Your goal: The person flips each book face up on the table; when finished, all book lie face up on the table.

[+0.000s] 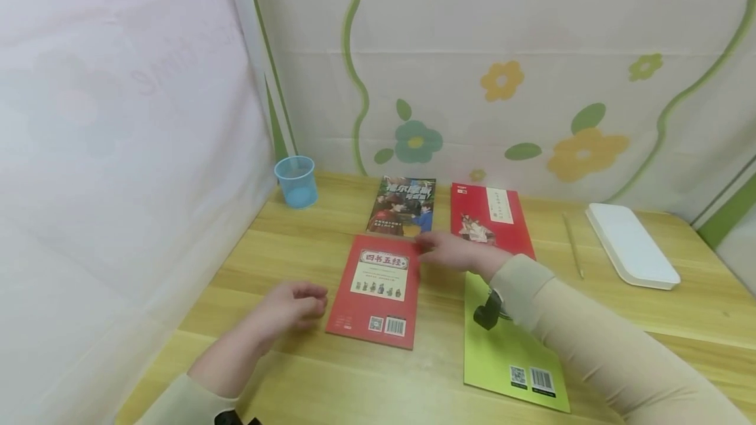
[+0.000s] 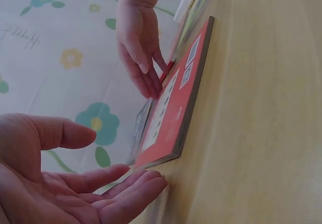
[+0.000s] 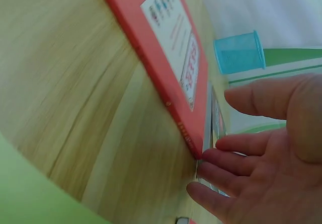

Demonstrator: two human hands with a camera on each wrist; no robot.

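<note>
A red book [image 1: 376, 290] with a cream label lies flat on the wooden table, its barcode end toward me. Just left of it hovers my left hand [image 1: 289, 307], palm facing the book and fingers loosely bent, holding nothing. At the book's far right corner is my right hand [image 1: 451, 251]. Its fingers [image 3: 226, 168] are extended right by the corner in the right wrist view, the thumb held apart. Directly behind the red book lies a smaller dark comic-style book [image 1: 403, 205], close to the right fingertips.
To the right lie another red book [image 1: 510, 215] and a yellow-green book [image 1: 514, 363], partly hidden under my right forearm. A blue cup [image 1: 298, 185] stands at the back left. A pencil [image 1: 573, 244] and a white case [image 1: 632, 244] lie far right. Patterned curtains [image 1: 449, 31] border the table.
</note>
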